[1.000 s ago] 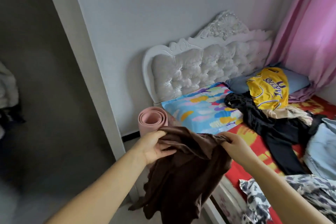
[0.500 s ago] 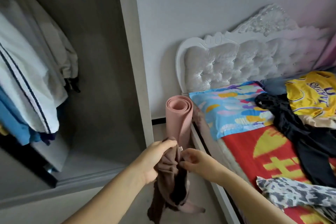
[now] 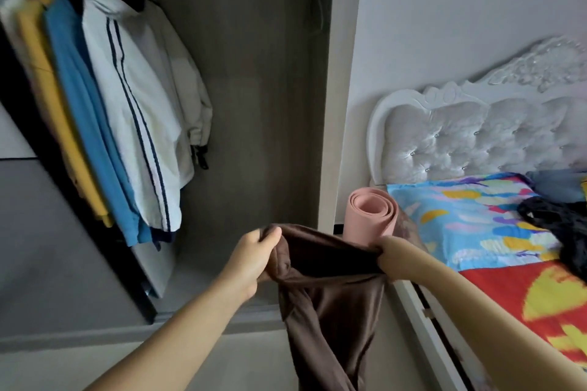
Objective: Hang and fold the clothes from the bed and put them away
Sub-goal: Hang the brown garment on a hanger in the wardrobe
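Two bare hands hold one smooth, slightly shiny brown garment [image 3: 330, 301] stretched between them in front of an open grey wardrobe [image 3: 260, 105], beside the bed. The left hand [image 3: 254, 259] has its fingers curled round the garment's top edge; the right hand [image 3: 389, 259] grips the other end, its fingers mostly hidden in the cloth. The rest of the fabric hangs down in soft twisted folds toward the pale floor. Inside the wardrobe at least three garments hang close together on its left side: a white jacket with two dark stripes [image 3: 143, 111], a blue top [image 3: 79, 117] and a yellow top [image 3: 47, 98]; further pieces behind them are too blurred to count. One thin empty wire hanger [image 3: 317, 0] hangs at its right side. One pink foam mat rolled into a cylinder [image 3: 371, 213] stands upright between the wardrobe's side panel and the bed. The white headboard with tufted, buttoned padding [image 3: 476, 136] rises behind one bright multicoloured pillow [image 3: 460, 216]. A dark lacy garment [image 3: 559, 225] lies on the red and yellow bedsheet [image 3: 524, 305].
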The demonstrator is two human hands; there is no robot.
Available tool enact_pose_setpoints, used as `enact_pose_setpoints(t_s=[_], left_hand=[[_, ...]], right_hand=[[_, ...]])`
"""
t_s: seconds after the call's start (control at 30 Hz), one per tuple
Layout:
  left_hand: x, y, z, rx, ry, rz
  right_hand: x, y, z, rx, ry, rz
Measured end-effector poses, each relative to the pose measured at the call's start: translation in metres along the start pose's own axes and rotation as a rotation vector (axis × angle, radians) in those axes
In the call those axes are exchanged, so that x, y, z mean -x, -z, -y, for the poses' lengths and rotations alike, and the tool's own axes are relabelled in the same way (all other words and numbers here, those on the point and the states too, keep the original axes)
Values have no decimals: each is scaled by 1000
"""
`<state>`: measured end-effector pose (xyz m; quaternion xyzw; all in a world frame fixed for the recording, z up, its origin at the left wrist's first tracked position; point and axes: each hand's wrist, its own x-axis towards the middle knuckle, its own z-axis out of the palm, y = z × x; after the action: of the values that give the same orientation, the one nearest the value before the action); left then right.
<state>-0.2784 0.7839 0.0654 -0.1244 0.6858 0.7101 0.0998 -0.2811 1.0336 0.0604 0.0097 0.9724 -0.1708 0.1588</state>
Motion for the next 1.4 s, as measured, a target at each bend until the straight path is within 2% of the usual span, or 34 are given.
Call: enact_pose_setpoints(t_s=[0.13, 0.3, 0.53, 0.67, 0.73, 0.8, 0.9, 1.0, 1.07, 1.17, 1.3, 1.4], left_hand=[[-37, 70, -26, -160, -87, 31], [-79, 139, -60, 64, 20, 30], [-134, 140, -107, 199, 72, 39], [-178, 124, -156, 249, 6, 61], [-199, 117, -178, 259, -16, 94], [-226, 113, -199, 260, -35, 133], [-265, 105, -220, 250, -60, 153], [-299, 97, -242, 233, -78, 181], [-321, 93, -257, 263, -87, 192], [-346, 90, -273, 297, -111, 194], [-369, 89, -284, 290, -111, 229], [-381, 85, -292, 271, -89, 263]], right_hand=[[-32, 12, 63, -237, 26, -161], [-63, 9, 133, -299, 65, -279], [-96, 45, 187, -248, -5, -190], [-128, 91, 214, -243, 49, -12], [-146, 122, 227, -207, 98, 15], [-177, 163, 242, -199, 153, -144], [-220, 236, 265, -160, 187, -493], [-262, 307, 283, 148, 81, -836], [-290, 343, 290, 351, 7, -999], [-321, 376, 284, 550, -93, -1086], [-347, 403, 263, 623, -369, -974], [-358, 408, 250, 689, -418, -943]])
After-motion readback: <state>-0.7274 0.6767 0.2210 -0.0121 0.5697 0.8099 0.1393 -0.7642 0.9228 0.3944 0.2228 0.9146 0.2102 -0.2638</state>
